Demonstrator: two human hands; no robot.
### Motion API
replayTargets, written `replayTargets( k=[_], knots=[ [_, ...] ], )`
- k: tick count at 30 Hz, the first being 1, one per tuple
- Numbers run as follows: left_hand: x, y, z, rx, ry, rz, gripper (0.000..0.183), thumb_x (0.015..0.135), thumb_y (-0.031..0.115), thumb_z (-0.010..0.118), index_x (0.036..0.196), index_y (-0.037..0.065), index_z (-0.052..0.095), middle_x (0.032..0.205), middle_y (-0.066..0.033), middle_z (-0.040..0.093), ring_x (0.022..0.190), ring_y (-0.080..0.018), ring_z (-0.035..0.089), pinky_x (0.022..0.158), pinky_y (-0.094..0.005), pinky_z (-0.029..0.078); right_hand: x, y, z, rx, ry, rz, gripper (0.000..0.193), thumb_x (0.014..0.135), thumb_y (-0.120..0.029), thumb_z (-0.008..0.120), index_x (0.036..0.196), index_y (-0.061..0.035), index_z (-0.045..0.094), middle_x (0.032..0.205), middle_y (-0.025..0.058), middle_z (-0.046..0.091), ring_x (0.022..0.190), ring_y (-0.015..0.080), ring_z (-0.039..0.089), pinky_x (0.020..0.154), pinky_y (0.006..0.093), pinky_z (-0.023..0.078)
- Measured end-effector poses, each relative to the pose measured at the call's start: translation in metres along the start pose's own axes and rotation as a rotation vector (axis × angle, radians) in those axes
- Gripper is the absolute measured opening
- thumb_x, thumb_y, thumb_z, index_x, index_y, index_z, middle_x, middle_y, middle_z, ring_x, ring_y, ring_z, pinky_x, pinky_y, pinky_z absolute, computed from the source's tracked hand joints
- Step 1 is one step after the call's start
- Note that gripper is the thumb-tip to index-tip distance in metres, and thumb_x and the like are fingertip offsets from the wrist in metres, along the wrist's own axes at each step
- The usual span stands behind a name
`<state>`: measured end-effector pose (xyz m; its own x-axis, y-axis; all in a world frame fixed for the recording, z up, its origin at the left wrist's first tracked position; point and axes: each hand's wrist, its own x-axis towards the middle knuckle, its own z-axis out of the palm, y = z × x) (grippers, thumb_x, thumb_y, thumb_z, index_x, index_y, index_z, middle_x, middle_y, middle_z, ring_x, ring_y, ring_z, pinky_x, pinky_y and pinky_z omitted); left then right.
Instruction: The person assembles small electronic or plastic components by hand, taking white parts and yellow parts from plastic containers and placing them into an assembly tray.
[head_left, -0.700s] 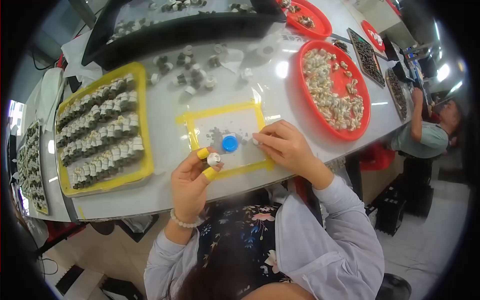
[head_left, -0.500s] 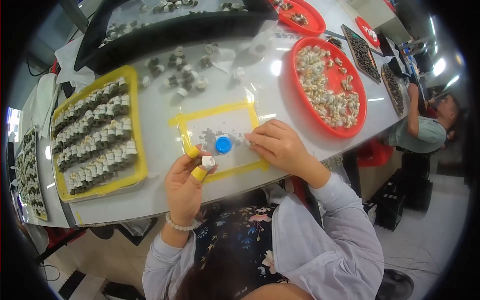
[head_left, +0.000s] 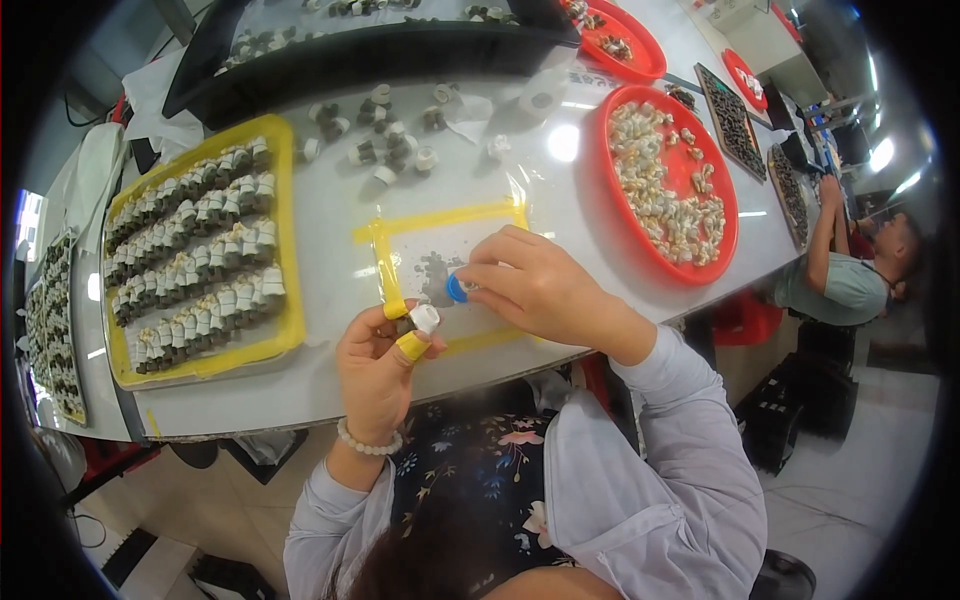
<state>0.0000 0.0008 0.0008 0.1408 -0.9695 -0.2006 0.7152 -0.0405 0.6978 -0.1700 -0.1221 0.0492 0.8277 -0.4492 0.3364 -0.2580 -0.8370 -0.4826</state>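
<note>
Two yellow-sleeved left fingers point(head_left: 411, 347) pinch one stubby white-and-dark cylinder point(head_left: 425, 318); right of them, bunched right fingers point(head_left: 490, 277) partly cover one round, plastic-looking blue cap point(head_left: 455, 288), their grip unclear.

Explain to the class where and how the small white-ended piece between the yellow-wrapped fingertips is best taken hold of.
Probably pinch the small piece across its sides, coming from the left, as the left grip does. Its short, rounded body suits two opposed fingertips, and its white end pokes out on the right, so this side leaves that end exposed.
</note>
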Motion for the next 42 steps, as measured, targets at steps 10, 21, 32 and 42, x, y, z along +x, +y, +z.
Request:
replayTargets(
  k=[10, 21, 32, 42],
  knots=[
    [0.000, 0.001, 0.004, -0.019, 0.056, 0.017, 0.027, 0.081, -0.002, 0.061, 0.107, -0.004, 0.054, 0.096, -0.0128, 0.062, 0.077, -0.0202, 0.062, 0.069, -0.0305, 0.052, 0.006, -0.002, 0.003, -0.080, -0.092, -0.017, 0.023, 0.069, -0.006, 0.067, 0.090, -0.0020, 0.061, 0.082, 0.0085, 0.055, 0.075, 0.0254, 0.054, 0.067, 0.0342, 0.046],
    [0.000, 0.003, 0.006, -0.012, 0.052, -0.036, 0.025, 0.082, 0.001, 0.060, 0.106, -0.004, 0.055, 0.092, -0.0145, 0.063, 0.074, -0.0205, 0.063, 0.068, -0.0290, 0.052, 0.005, -0.006, 0.000, 0.002, -0.019, 0.023, 0.024, 0.070, -0.005, 0.067, 0.092, -0.0023, 0.060, 0.085, 0.0097, 0.055, 0.076, 0.0261, 0.054, 0.067, 0.0341, 0.046],
    [0.000, 0.002, 0.005, 0.073, 0.019, -0.019, 0.028, 0.082, -0.001, 0.060, 0.109, -0.003, 0.053, 0.096, -0.0137, 0.063, 0.080, -0.0220, 0.064, 0.071, -0.0300, 0.052, 0.004, -0.003, 0.000, -0.057, -0.084, 0.015, 0.024, 0.069, -0.006, 0.068, 0.092, -0.0031, 0.061, 0.085, 0.0094, 0.055, 0.077, 0.0255, 0.054, 0.068, 0.0341, 0.046],
    [0.001, 0.000, 0.004, 0.062, 0.033, -0.032, 0.026, 0.081, -0.001, 0.060, 0.107, -0.003, 0.054, 0.097, -0.0140, 0.063, 0.080, -0.0236, 0.064, 0.072, -0.0309, 0.052, 0.008, -0.015, -0.007, 0.335, 0.031, 0.272, 0.024, 0.072, 0.001, 0.066, 0.095, -0.0028, 0.062, 0.088, 0.0091, 0.059, 0.081, 0.0232, 0.058, 0.072, 0.0303, 0.046]
  ],
)
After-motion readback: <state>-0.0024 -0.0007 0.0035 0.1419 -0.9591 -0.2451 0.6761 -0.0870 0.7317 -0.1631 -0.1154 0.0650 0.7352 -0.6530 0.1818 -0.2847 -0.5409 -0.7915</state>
